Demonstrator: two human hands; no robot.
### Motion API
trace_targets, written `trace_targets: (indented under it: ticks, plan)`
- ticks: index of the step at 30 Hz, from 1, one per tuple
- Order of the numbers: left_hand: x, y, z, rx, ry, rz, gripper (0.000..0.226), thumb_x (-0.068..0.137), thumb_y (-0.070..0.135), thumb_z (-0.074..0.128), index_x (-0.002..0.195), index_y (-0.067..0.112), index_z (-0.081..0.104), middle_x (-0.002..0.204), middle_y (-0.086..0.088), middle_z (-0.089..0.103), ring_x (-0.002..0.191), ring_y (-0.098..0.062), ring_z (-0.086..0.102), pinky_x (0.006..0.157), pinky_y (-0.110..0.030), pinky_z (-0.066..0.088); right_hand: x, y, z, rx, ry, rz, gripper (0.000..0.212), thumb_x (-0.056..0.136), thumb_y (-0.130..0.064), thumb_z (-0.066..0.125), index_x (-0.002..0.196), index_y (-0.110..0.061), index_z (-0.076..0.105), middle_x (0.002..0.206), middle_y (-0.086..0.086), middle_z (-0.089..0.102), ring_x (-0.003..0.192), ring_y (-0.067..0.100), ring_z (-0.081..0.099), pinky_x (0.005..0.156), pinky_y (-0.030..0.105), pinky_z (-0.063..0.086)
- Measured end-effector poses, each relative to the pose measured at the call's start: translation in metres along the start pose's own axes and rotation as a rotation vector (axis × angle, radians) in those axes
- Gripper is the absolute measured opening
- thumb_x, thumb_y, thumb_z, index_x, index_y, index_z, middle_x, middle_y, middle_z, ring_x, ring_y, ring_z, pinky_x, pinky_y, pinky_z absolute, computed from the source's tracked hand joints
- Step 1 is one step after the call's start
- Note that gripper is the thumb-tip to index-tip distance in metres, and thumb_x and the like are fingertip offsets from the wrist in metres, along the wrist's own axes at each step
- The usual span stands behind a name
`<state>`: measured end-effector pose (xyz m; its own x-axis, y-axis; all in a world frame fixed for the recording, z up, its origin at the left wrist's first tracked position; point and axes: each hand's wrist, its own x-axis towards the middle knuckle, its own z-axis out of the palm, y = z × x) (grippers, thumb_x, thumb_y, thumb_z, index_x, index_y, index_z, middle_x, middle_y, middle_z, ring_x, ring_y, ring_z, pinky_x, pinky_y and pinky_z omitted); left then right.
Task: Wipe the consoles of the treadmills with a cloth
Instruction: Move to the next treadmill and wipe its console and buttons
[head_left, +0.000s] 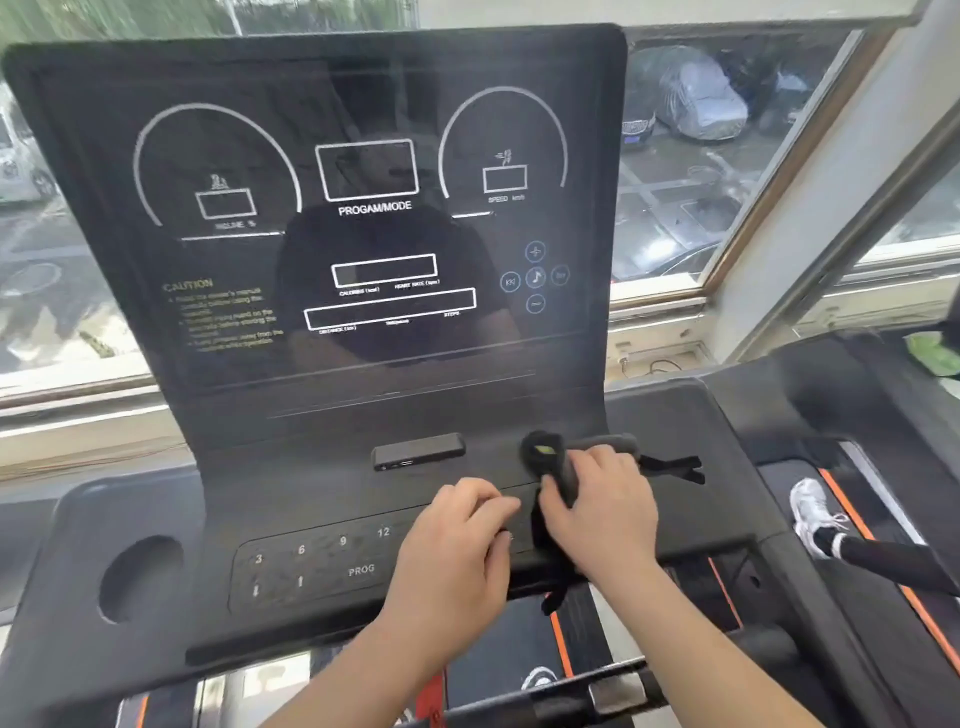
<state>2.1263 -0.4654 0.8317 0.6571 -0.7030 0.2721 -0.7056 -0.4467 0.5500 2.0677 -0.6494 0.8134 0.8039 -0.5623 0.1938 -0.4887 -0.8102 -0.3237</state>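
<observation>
The black treadmill console (322, 218) fills the view, its dark display printed with white dials and "PROGAM/MODE". Below the display lies a keypad (311, 566) with numbers and "PROG". My right hand (602, 509) is shut on a dark grey cloth (558, 465) bunched against the console's lower right shelf, and a black part of the cloth hangs down over the front edge. My left hand (457, 551) rests palm down on the right end of the keypad, holding nothing, its fingertips close to the cloth.
A small black bar with ports (418, 451) sits mid-console, and a round cup holder (140, 577) is at the left. A black clip (672, 467) lies right of the cloth. Another person's white shoe (815, 514) stands on the neighbouring treadmill belt. Windows are behind.
</observation>
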Motion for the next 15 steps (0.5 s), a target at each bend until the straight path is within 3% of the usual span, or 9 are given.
trace_targets:
  ticks: [2,4,6,8,10,13,15]
  plan:
    - [0.014,0.013,0.012,0.053,-0.088,0.104,0.058,0.073,0.008,0.068,0.129,0.019,0.063,0.135,-0.001,0.059,0.117,-0.026,0.058,0.092,-0.036,0.055,-0.004,0.002,-0.01,0.259,-0.188,-0.062,0.04,0.078,-0.05,0.056,0.103,-0.026,0.076,0.099,-0.009,0.069,0.097,0.017,0.062,0.082,0.033,0.054]
    - [0.025,0.023,0.023,0.138,-0.201,0.153,0.076,0.067,0.008,0.061,0.142,0.015,0.055,0.15,-0.007,0.054,0.139,-0.03,0.048,0.115,-0.044,0.043,0.006,0.019,-0.028,0.619,-0.389,-0.021,0.03,0.08,-0.035,0.064,0.107,-0.032,0.076,0.107,-0.018,0.071,0.104,0.002,0.064,0.09,0.02,0.049]
    - [0.033,0.031,0.03,0.258,-0.311,0.152,0.077,0.066,0.014,0.056,0.143,0.013,0.054,0.143,-0.004,0.059,0.143,-0.029,0.043,0.127,-0.046,0.023,0.018,0.04,-0.038,0.813,-0.279,0.067,0.022,0.086,-0.011,0.072,0.1,-0.027,0.077,0.11,-0.011,0.072,0.102,0.002,0.067,0.087,0.014,0.047]
    - [0.04,0.044,0.03,0.349,-0.406,0.082,0.071,0.071,0.028,0.052,0.141,0.016,0.054,0.129,0.001,0.058,0.133,-0.026,0.047,0.13,-0.045,0.008,0.028,0.058,-0.042,0.84,-0.082,0.199,0.025,0.095,-0.005,0.066,0.095,-0.029,0.076,0.108,-0.01,0.07,0.1,0.0,0.065,0.082,0.012,0.046]
    - [0.045,0.058,0.032,0.391,-0.473,-0.005,0.075,0.079,0.046,0.045,0.15,0.021,0.044,0.13,-0.001,0.05,0.128,-0.026,0.043,0.128,-0.048,0.004,0.038,0.067,-0.041,0.782,-0.073,0.277,0.025,0.099,-0.015,0.061,0.095,-0.037,0.071,0.106,-0.013,0.067,0.096,-0.001,0.064,0.082,0.015,0.049]
    - [0.046,0.065,0.045,0.456,-0.504,0.02,0.079,0.088,0.062,0.042,0.158,0.026,0.031,0.137,-0.008,0.042,0.129,-0.036,0.037,0.122,-0.06,0.013,0.05,0.08,-0.026,0.681,-0.226,0.3,0.018,0.103,-0.03,0.055,0.096,-0.045,0.064,0.108,-0.015,0.066,0.102,0.004,0.062,0.096,0.031,0.051]
    - [0.051,0.054,0.054,0.448,-0.425,0.093,0.074,0.09,0.065,0.043,0.154,0.027,0.041,0.131,-0.008,0.048,0.119,-0.036,0.045,0.115,-0.057,0.028,0.057,0.085,-0.019,0.607,-0.262,0.256,0.02,0.105,-0.038,0.048,0.096,-0.049,0.063,0.111,-0.017,0.067,0.111,0.01,0.059,0.101,0.039,0.048]
